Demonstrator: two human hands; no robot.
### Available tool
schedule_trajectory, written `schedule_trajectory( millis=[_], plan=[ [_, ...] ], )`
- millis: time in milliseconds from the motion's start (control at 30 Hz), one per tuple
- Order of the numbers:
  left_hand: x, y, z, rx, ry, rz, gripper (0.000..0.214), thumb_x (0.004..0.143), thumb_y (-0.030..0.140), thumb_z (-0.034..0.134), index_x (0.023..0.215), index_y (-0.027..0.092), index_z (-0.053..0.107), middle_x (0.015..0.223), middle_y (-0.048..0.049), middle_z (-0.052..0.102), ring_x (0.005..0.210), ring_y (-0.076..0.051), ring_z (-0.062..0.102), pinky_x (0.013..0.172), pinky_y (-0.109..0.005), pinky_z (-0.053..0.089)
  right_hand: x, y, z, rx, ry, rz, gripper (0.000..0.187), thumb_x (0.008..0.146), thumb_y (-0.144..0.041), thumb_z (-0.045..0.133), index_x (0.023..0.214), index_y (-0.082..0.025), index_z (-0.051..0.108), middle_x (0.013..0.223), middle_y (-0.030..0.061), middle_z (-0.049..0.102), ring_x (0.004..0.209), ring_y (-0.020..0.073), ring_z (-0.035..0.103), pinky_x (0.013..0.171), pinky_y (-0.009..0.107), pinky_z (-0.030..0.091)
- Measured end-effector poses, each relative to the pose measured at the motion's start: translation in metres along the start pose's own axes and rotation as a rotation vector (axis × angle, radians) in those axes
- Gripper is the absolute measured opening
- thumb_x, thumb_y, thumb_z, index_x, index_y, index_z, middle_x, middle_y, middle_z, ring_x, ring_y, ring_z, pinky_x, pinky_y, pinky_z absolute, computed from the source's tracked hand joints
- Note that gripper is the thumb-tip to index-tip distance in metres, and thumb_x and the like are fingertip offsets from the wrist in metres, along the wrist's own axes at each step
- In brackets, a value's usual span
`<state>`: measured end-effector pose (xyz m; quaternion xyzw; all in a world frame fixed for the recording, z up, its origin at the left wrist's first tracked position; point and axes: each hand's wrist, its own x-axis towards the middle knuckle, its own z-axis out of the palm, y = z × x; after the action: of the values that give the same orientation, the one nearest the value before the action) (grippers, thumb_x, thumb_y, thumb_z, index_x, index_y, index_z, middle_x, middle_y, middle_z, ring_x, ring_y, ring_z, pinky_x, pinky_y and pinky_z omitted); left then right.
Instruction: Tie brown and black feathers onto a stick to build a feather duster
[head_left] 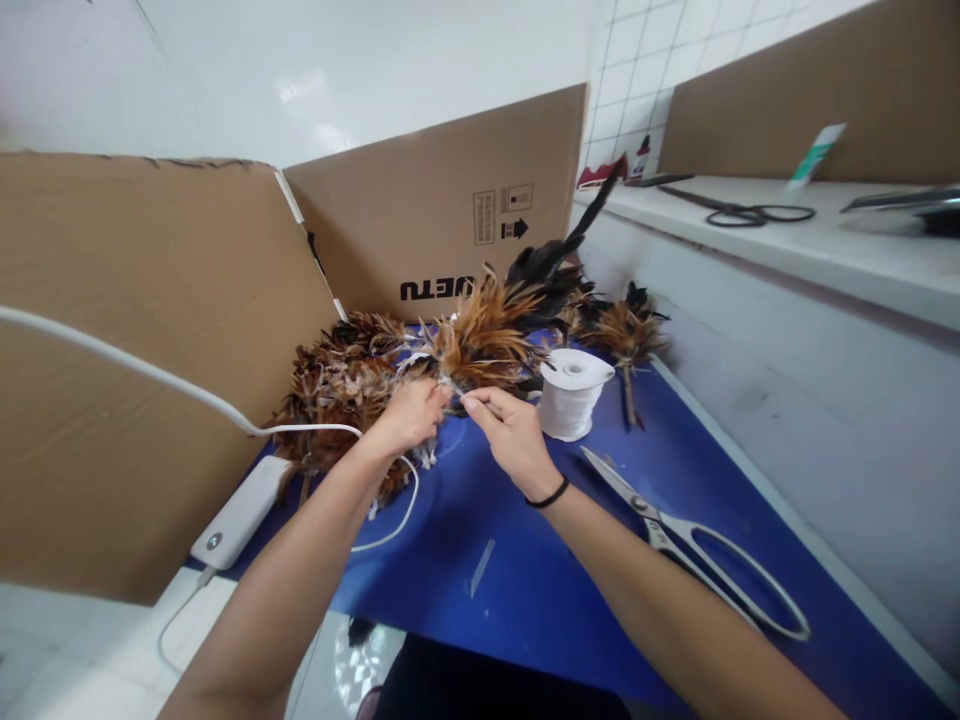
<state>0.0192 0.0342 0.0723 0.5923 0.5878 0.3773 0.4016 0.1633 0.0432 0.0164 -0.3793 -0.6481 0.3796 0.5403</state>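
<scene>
My left hand (411, 412) is closed around the quill ends of a bunch of brown feathers (484, 340). My right hand (511, 428) pinches the same quill ends from the right, its fingers pressed together at the base of the bunch. Both hands hover over a blue mat (525, 570). A pile of brown feathers (337, 385) lies just left of my left hand. A spool of white thread (571, 392) stands right of my right hand.
Large metal scissors (697, 545) lie on the mat at the right. A white power bank (240, 510) with a cable sits at the left. Cardboard walls (142, 370) surround the mat. Dark feathers (551, 262) and a small feather bundle (624, 335) lie behind. Black scissors (757, 213) rest on the ledge.
</scene>
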Motion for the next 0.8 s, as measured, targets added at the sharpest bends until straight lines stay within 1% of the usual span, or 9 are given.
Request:
schedule_trajectory(
  millis=[100, 200, 300, 400, 500, 600, 667, 800],
  plan=[
    [-0.002, -0.01, 0.007, -0.186, -0.064, -0.042, 0.027, 0.084, 0.036, 0.053, 0.068, 0.015, 0.046, 0.048, 0.0083, 0.035, 0.034, -0.002, 0.029, 0.036, -0.014, 0.021, -0.002, 0.005, 0.004, 0.109, 0.004, 0.089, 0.021, 0.078, -0.038, 0.056, 0.073, -0.018, 0.06, 0.062, -0.0017, 0.053, 0.057, 0.0107, 0.043, 0.053, 0.023, 0.034],
    [-0.005, -0.017, 0.013, -0.337, -0.112, -0.078, 0.028, 0.083, 0.039, 0.053, 0.071, 0.016, 0.044, 0.05, 0.0095, 0.033, 0.033, -0.001, 0.026, 0.034, -0.012, 0.016, -0.007, 0.004, 0.006, 0.274, -0.016, 0.223, 0.021, 0.074, -0.039, 0.06, 0.07, -0.018, 0.057, 0.055, -0.0044, 0.045, 0.049, 0.0086, 0.038, 0.046, 0.022, 0.029],
    [-0.009, -0.023, 0.016, -0.42, -0.175, -0.099, 0.029, 0.081, 0.041, 0.056, 0.074, 0.016, 0.044, 0.051, 0.0097, 0.032, 0.033, -0.001, 0.026, 0.033, -0.011, 0.012, -0.011, 0.003, 0.006, 0.416, -0.023, 0.356, 0.025, 0.067, -0.039, 0.066, 0.065, -0.017, 0.053, 0.052, -0.0062, 0.042, 0.043, 0.0058, 0.031, 0.04, 0.021, 0.02],
    [-0.011, -0.028, 0.017, -0.483, -0.23, -0.122, 0.028, 0.079, 0.04, 0.058, 0.075, 0.016, 0.045, 0.051, 0.0101, 0.031, 0.033, -0.001, 0.025, 0.032, -0.011, 0.012, -0.014, 0.003, 0.003, 0.472, -0.021, 0.438, 0.028, 0.062, -0.038, 0.07, 0.062, -0.017, 0.052, 0.048, -0.0084, 0.036, 0.04, 0.0036, 0.024, 0.038, 0.021, 0.014],
    [-0.013, -0.031, 0.018, -0.544, -0.268, -0.143, 0.027, 0.079, 0.039, 0.058, 0.075, 0.016, 0.044, 0.05, 0.0104, 0.03, 0.033, -0.001, 0.023, 0.032, -0.011, 0.012, -0.016, 0.005, 0.001, 0.535, -0.03, 0.477, 0.028, 0.061, -0.037, 0.072, 0.064, -0.016, 0.053, 0.045, -0.0107, 0.03, 0.039, 0.0027, 0.02, 0.037, 0.02, 0.012],
    [-0.014, -0.031, 0.021, -0.595, -0.274, -0.125, 0.03, 0.077, 0.042, 0.06, 0.075, 0.016, 0.044, 0.049, 0.0111, 0.027, 0.033, -0.001, 0.02, 0.032, -0.011, 0.011, -0.018, 0.006, 0.0, 0.576, -0.032, 0.47, 0.032, 0.062, -0.041, 0.073, 0.065, -0.017, 0.051, 0.044, -0.012, 0.027, 0.038, 0.0024, 0.018, 0.035, 0.019, 0.012],
    [-0.015, -0.032, 0.024, -0.623, -0.27, -0.109, 0.032, 0.076, 0.044, 0.061, 0.075, 0.016, 0.044, 0.049, 0.0112, 0.027, 0.033, -0.001, 0.02, 0.031, -0.011, 0.011, -0.017, 0.008, 0.0, 0.594, -0.038, 0.461, 0.034, 0.062, -0.042, 0.074, 0.066, -0.018, 0.05, 0.043, -0.0124, 0.028, 0.037, 0.0023, 0.018, 0.034, 0.018, 0.013],
    [-0.017, -0.036, 0.029, -0.654, -0.267, -0.092, 0.035, 0.076, 0.048, 0.061, 0.075, 0.017, 0.044, 0.049, 0.0112, 0.026, 0.032, 0.0, 0.019, 0.031, -0.012, 0.011, -0.015, 0.015, -0.002, 0.618, -0.089, 0.461, 0.033, 0.061, -0.037, 0.076, 0.073, -0.018, 0.052, 0.045, -0.0128, 0.03, 0.037, 0.0019, 0.017, 0.034, 0.017, 0.012]
  ],
)
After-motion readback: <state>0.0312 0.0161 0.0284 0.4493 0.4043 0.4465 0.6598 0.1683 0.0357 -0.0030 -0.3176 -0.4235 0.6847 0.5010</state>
